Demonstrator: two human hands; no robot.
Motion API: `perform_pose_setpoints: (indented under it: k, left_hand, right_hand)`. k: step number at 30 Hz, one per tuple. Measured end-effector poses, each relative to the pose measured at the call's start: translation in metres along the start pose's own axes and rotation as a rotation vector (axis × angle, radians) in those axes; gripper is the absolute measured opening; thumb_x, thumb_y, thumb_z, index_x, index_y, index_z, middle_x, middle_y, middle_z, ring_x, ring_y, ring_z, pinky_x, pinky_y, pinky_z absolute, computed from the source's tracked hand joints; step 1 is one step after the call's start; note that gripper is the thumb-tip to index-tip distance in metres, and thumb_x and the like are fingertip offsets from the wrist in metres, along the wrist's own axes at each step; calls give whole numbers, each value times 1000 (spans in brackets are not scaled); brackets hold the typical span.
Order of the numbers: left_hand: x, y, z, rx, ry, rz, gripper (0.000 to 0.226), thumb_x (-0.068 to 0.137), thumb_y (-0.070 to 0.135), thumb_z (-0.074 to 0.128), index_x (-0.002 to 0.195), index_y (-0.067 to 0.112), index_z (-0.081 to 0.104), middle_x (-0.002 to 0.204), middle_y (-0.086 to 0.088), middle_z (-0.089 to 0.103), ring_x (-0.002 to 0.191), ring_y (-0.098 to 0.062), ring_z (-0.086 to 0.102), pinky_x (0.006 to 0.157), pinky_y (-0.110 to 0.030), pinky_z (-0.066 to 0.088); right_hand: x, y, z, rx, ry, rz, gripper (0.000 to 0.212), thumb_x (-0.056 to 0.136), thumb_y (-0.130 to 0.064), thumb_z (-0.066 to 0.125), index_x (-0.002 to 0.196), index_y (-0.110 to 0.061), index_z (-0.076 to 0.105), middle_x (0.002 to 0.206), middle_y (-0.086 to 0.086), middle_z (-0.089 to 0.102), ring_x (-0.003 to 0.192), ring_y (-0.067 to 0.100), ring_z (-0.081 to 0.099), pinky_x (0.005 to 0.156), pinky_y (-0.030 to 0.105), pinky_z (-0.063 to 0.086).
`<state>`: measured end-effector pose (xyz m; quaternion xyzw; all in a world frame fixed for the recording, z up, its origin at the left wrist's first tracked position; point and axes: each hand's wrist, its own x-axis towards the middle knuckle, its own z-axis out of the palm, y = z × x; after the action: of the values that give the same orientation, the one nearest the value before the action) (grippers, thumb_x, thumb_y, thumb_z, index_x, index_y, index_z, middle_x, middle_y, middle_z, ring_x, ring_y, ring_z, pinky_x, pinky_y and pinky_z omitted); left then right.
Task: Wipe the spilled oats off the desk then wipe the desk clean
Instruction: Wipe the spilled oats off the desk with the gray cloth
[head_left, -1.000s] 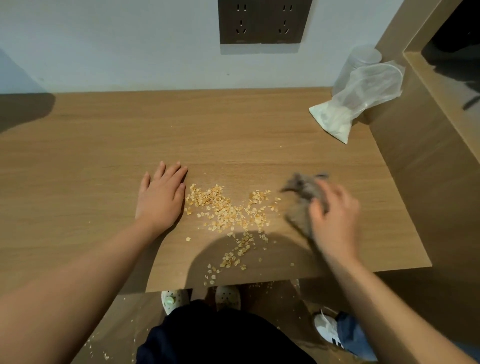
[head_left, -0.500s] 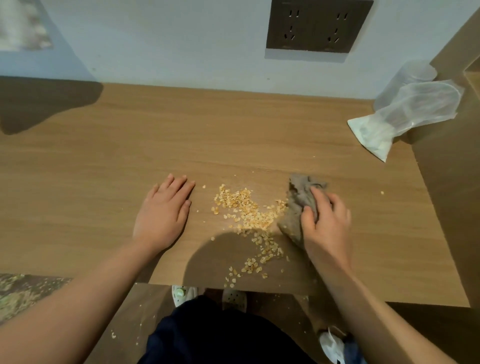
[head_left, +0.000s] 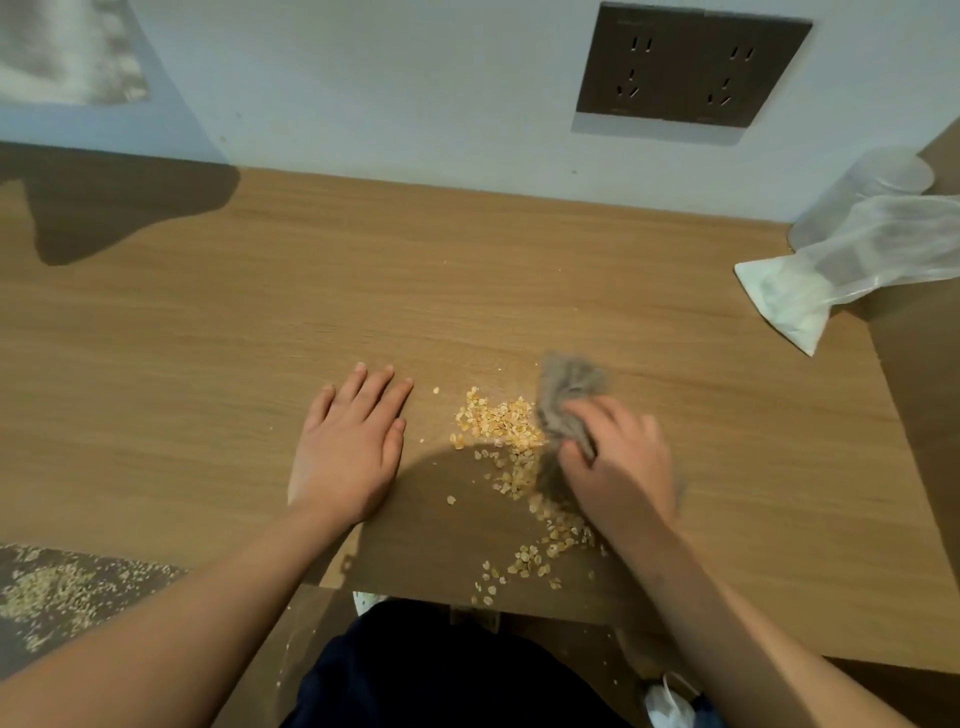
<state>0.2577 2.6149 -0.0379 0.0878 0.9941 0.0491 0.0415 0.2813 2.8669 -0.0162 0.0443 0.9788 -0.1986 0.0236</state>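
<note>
Most oats (head_left: 506, 423) heaped just left of right hand (head_left: 623, 467), trail toward desk (head_left: 208, 364) edge. Right hand curled round grey cloth (head_left: 569, 387); left hand (head_left: 345, 452) flat, uncurled, holding nothing. Risk: hasty sweep flicking flakes past left hand (or overboard).

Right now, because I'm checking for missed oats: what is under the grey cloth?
The grey cloth lies on the desk, gripped by the right hand. Oats show beside its left edge; any beneath are hidden.
</note>
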Motion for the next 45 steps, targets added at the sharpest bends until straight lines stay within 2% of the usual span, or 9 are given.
perform_pose_setpoints:
  k: [6, 11, 19, 25, 28, 33, 36, 41, 45]
  left_hand:
    - [2, 0, 0, -36, 2, -8, 63, 91, 43, 6, 146, 28, 33, 153, 6, 29, 145, -15, 15, 115, -35, 6]
    - [1, -3, 2, -39, 44, 12, 55, 94, 38, 17, 140, 23, 44, 147, 0, 41, 141, -20, 28, 113, -39, 16]
    - [3, -3, 3, -36, 62, 29, 52, 94, 35, 23, 136, 20, 49, 143, -2, 47, 137, -24, 35, 110, -40, 21]
    - [2, -2, 3, -61, 81, 22, 49, 95, 34, 25, 135, 20, 50, 142, -3, 48, 137, -24, 36, 109, -45, 28]
    - [2, -3, 2, -123, 94, 23, 50, 94, 37, 26, 134, 22, 52, 141, -1, 49, 137, -21, 35, 110, -42, 25]
    - [8, -11, -6, -442, 146, -49, 56, 86, 44, 28, 126, 22, 60, 138, 4, 50, 133, -7, 30, 106, -34, 20]
    - [22, -27, -12, -296, 120, 49, 51, 88, 38, 33, 125, 19, 61, 138, -6, 52, 129, -22, 45, 98, -42, 32]
    - [38, -40, -11, -103, 46, 31, 50, 93, 41, 28, 134, 23, 50, 142, -6, 46, 136, -25, 35, 109, -48, 27]
    - [38, -42, -8, -91, -1, 18, 53, 92, 45, 22, 140, 29, 39, 150, -1, 35, 142, -22, 22, 113, -48, 14]
  right_hand:
    - [43, 55, -44, 202, 396, 228, 45, 84, -24, 48, 128, -20, 53, 126, 9, 56, 111, 32, 45, 90, 36, 35]
    - [62, 82, -36, -159, 276, 489, 50, 90, -27, 43, 140, -26, 39, 146, 4, 39, 112, 39, 41, 91, 43, 33]
    - [23, 9, 1, -33, 52, -140, 54, 80, -28, 36, 131, -31, 51, 137, -8, 48, 104, 10, 39, 80, 28, 32]
    - [117, 54, -29, -122, 257, 448, 49, 93, -32, 42, 141, -21, 36, 148, 10, 34, 126, 38, 34, 102, 46, 25]
    - [140, 27, -21, -181, 169, 248, 51, 96, -48, 34, 141, -26, 36, 150, 8, 31, 131, 36, 30, 105, 46, 23]
    - [95, -23, 7, -109, -58, -460, 39, 95, -47, 37, 126, -33, 56, 139, -6, 49, 121, 25, 46, 94, 38, 32]
    - [82, -15, 3, 45, -21, -710, 31, 91, -36, 46, 111, -26, 67, 120, -4, 64, 103, 23, 57, 84, 36, 41]
    - [170, 7, -11, -43, 269, 88, 40, 97, -34, 40, 135, -24, 45, 140, 5, 46, 122, 33, 40, 100, 43, 30]
    - [198, -9, -6, -143, 174, 101, 41, 98, -39, 35, 136, -27, 43, 148, 1, 37, 129, 34, 34, 104, 43, 26]
